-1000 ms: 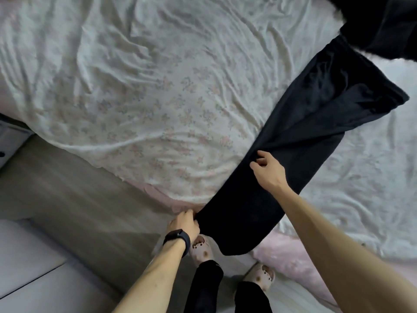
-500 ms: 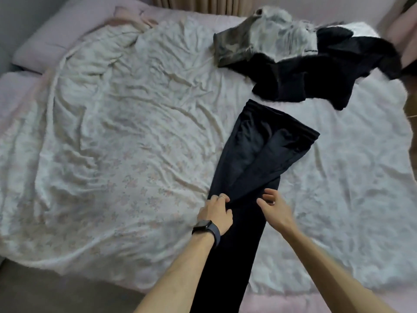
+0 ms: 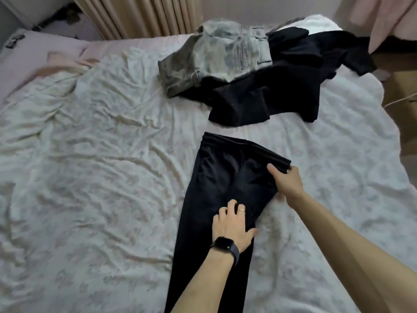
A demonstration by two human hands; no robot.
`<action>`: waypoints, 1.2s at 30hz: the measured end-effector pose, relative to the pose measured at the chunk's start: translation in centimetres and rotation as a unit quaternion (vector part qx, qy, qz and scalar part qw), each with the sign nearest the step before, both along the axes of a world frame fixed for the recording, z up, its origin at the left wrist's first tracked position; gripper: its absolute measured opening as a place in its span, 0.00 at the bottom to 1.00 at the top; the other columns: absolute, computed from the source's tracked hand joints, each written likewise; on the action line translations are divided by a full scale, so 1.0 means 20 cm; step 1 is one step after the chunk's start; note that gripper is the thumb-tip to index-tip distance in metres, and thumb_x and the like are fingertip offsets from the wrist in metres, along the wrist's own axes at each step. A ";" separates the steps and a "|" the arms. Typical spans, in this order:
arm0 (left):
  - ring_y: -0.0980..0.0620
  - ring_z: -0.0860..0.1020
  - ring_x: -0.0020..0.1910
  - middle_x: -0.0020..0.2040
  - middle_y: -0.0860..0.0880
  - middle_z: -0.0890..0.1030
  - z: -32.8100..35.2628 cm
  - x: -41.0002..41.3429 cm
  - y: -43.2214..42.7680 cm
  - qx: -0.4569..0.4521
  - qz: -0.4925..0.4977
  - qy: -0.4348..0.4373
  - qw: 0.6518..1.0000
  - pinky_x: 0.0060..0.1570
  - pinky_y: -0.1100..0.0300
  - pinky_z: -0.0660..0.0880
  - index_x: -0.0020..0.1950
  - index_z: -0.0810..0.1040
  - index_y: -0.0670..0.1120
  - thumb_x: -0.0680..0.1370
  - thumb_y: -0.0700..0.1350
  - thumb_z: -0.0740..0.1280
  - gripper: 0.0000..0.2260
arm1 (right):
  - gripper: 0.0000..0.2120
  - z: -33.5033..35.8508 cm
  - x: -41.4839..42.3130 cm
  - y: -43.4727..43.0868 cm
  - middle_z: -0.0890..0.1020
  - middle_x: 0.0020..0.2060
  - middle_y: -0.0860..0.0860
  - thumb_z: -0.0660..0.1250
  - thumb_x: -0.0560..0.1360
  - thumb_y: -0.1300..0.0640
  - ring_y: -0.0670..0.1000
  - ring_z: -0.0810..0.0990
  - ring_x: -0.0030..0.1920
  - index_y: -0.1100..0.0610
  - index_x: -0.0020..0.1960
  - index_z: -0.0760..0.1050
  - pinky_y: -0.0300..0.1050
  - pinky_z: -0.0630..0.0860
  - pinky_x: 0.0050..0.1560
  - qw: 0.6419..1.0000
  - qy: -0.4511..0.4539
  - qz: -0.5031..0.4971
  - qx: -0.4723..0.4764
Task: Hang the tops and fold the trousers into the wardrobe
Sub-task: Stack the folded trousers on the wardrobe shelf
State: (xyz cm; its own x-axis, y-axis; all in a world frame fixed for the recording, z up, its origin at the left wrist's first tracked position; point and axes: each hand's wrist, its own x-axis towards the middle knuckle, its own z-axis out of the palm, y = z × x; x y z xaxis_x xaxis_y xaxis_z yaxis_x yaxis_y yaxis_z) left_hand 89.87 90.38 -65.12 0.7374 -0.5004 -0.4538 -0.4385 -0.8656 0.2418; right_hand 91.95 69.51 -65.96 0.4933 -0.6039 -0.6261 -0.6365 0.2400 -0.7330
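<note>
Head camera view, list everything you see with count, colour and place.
Long black fabric trousers: one, black, flat on bed centre.
Crumpled pale washed denim garment: one, grey-green, far side of bed, overlapping black heap.
Heap of black garments: count unclear, black, far right of bed.
Wrinkled floral bed sheet: one, white, covering bed.
Pleated fabric curtain: one, beige, behind bed.
Hanging pink cloth: one, pink, top right.
Black smartwatch: one, black, left wrist.
Left hand: one, pressing on trousers.
Right hand: one, gripping waistband's right corner.

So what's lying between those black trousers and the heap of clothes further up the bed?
Just bare floral sheet separates trousers from heap, in the head view.
</note>
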 end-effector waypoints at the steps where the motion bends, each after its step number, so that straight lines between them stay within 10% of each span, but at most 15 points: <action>1: 0.43 0.68 0.66 0.74 0.49 0.61 -0.01 0.02 -0.02 0.012 0.000 0.002 1.000 0.62 0.49 0.70 0.73 0.65 0.50 0.77 0.63 0.65 0.29 | 0.30 -0.01 0.04 -0.02 0.82 0.56 0.53 0.73 0.72 0.41 0.54 0.82 0.54 0.56 0.66 0.72 0.51 0.81 0.51 1.000 0.008 -0.005 -0.002; 7: 0.48 0.78 0.53 0.61 0.55 0.75 0.05 0.15 -0.04 -0.073 0.044 0.045 0.995 0.49 0.53 0.74 0.60 0.74 0.54 0.80 0.55 0.60 0.11 | 0.13 0.10 0.14 -0.09 0.82 0.50 0.49 0.71 0.74 0.46 0.52 0.82 0.48 0.50 0.55 0.76 0.48 0.82 0.38 0.997 0.000 -0.072 -0.035; 12: 0.58 0.78 0.34 0.36 0.57 0.80 0.17 0.37 0.06 -0.229 0.274 0.106 0.928 0.38 0.56 0.79 0.44 0.75 0.58 0.72 0.57 0.61 0.06 | 0.13 0.33 0.39 0.04 0.81 0.48 0.49 0.69 0.71 0.45 0.48 0.83 0.45 0.51 0.51 0.74 0.41 0.80 0.29 0.991 -0.084 -0.107 -0.016; 18: 0.56 0.78 0.45 0.49 0.53 0.78 0.00 0.71 0.37 -0.111 0.399 0.213 0.885 0.41 0.59 0.74 0.63 0.73 0.49 0.78 0.50 0.65 0.14 | 0.17 0.25 0.64 0.31 0.80 0.45 0.45 0.67 0.74 0.40 0.48 0.80 0.45 0.50 0.55 0.73 0.45 0.77 0.43 0.988 -0.023 0.147 -0.043; 30: 0.49 0.78 0.61 0.64 0.51 0.77 -0.11 1.32 -0.05 -0.235 0.292 0.215 0.902 0.61 0.52 0.76 0.70 0.69 0.55 0.75 0.60 0.71 0.26 | 0.20 -0.11 0.56 0.07 0.82 0.54 0.46 0.67 0.76 0.38 0.48 0.82 0.52 0.51 0.60 0.77 0.49 0.80 0.54 0.996 0.022 0.083 -0.012; 36: 0.52 0.83 0.47 0.51 0.52 0.84 -0.15 1.38 -0.06 -0.274 0.273 0.166 0.907 0.53 0.51 0.81 0.60 0.75 0.61 0.77 0.51 0.72 0.14 | 0.21 -0.11 0.68 0.03 0.81 0.47 0.47 0.74 0.73 0.42 0.49 0.81 0.48 0.56 0.57 0.76 0.46 0.78 0.51 0.991 0.035 0.120 -0.052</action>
State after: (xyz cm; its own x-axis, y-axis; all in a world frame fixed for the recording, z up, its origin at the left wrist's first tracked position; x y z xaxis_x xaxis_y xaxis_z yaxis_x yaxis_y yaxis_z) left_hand 117.55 89.09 -68.08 0.8112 -0.3196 -0.4897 0.1942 -0.6426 0.7412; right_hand 105.51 70.06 -68.24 0.5883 -0.5373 -0.6043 -0.7163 0.0004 -0.6977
